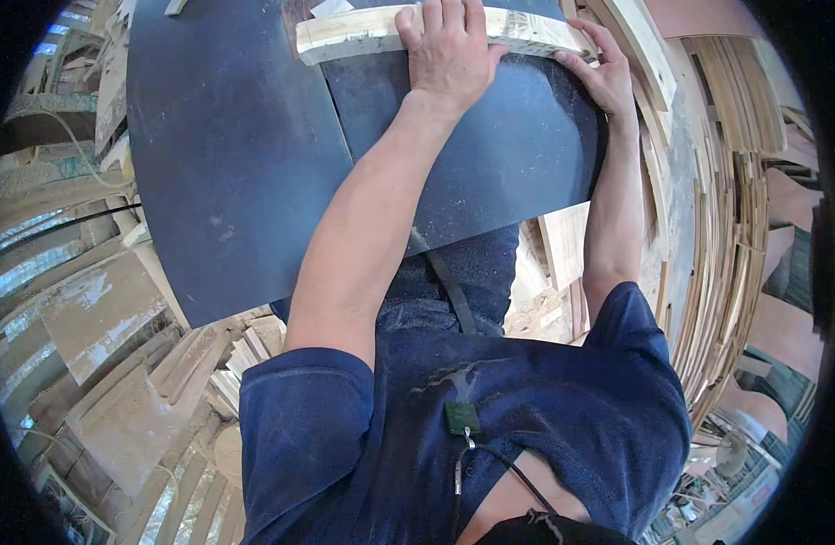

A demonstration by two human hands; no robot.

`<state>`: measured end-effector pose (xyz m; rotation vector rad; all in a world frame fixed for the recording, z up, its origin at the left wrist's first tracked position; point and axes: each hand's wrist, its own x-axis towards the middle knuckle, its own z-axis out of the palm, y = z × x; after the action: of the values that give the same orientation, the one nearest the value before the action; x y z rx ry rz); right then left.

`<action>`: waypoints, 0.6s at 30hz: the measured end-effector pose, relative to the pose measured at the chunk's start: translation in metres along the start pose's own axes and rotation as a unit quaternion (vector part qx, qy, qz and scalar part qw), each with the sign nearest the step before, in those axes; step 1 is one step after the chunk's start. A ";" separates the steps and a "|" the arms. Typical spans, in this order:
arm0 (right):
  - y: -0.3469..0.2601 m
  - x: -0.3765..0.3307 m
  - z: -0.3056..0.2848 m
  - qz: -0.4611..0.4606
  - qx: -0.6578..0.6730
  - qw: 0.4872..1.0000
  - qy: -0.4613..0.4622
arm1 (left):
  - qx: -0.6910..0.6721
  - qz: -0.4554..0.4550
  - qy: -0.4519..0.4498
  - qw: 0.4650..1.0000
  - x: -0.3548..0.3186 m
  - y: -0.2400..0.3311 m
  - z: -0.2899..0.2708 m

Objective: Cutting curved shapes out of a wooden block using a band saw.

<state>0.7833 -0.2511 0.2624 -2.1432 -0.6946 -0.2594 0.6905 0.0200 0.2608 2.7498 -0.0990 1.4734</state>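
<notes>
Both hands flat on wood strip: left hand fingers spread, right hand at end.

A pale curved wooden strip lies across the far edge of the dark blue-grey metal tabletop. The left hand lies flat on its middle; the right hand rests at its right end. Stacked bent wooden slats stand right of the tabletop, and offcut boards lie below to the left.

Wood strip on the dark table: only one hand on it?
No. Both hands rest on the wood strip: the left hand presses flat across its middle, and the right hand touches its right end.
</notes>
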 end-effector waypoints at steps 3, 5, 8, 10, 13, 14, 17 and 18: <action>0.006 -0.002 -0.004 -0.001 0.015 1.000 0.004 | -0.139 -0.058 -0.111 0.982 0.009 0.008 -0.021; 0.007 0.000 0.001 -0.003 0.019 1.000 -0.002 | -0.134 -0.060 -0.110 0.983 0.008 0.006 -0.024; 0.008 0.000 0.002 -0.009 -0.019 1.000 -0.018 | -0.135 -0.064 -0.113 0.982 0.006 0.005 -0.023; 0.009 -0.003 -0.002 -0.026 -0.028 0.999 -0.012 | -0.138 -0.064 -0.115 0.982 0.007 0.008 -0.024; 0.006 -0.001 0.001 0.003 0.044 0.999 -0.020 | -0.141 -0.064 -0.107 0.982 0.006 0.006 -0.022; 0.013 -0.003 -0.003 0.004 0.043 0.999 -0.019 | -0.143 -0.060 -0.090 0.984 0.004 0.006 -0.019; 0.032 -0.002 -0.010 -0.019 -0.077 0.993 -0.090 | -0.146 -0.061 -0.090 0.983 0.007 0.008 -0.020; 0.019 0.001 -0.001 -0.014 -0.002 0.998 -0.056 | -0.144 -0.067 -0.108 0.981 0.008 0.006 -0.021</action>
<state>0.7949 -0.2608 0.2506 -2.1652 -0.7901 -0.1555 0.6768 0.0142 0.2791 2.6102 -0.1161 1.0341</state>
